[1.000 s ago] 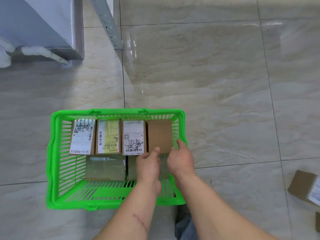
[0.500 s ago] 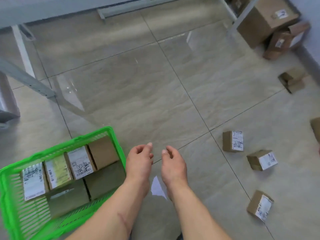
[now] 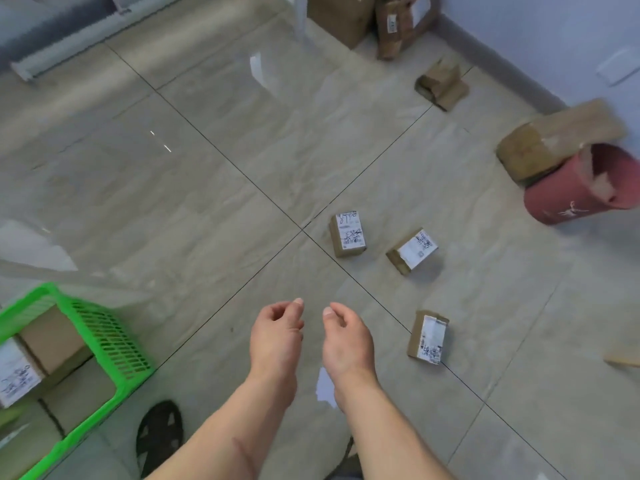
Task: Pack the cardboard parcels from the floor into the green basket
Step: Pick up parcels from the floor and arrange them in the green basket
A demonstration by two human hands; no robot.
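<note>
The floor [image 3: 214, 188] is glossy beige tile, veined like marble and cut by thin dark grout lines. At the lower left stands the green basket [image 3: 110, 344], hard plastic with slotted walls, only part of it in view. Inside it sit boxy cardboard parcels packed side by side: a plain brown one [image 3: 52, 337] and one with a white printed label [image 3: 15, 374] are clear, and more lie below them, too cut off to count.

3 small cardboard parcels with white labels lie loose on the floor, well apart from the basket: one near the grout crossing [image 3: 347, 233], one just right of it [image 3: 412, 250], tilted, and one nearer the person [image 3: 427, 337], standing on edge. Farther back are a crumpled brown parcel [image 3: 442, 85], 2 larger cartons [image 3: 341, 15] by the wall, and a flat cardboard slab [image 3: 557, 140] leaning on a round red bin [image 3: 581, 187].

Both hands hover over bare floor, side by side. The left hand [image 3: 277, 337] and the right hand [image 3: 346, 341] each have loosely curled fingers, holding and touching nothing. A dark sandal [image 3: 159, 434] shows beside the basket.
</note>
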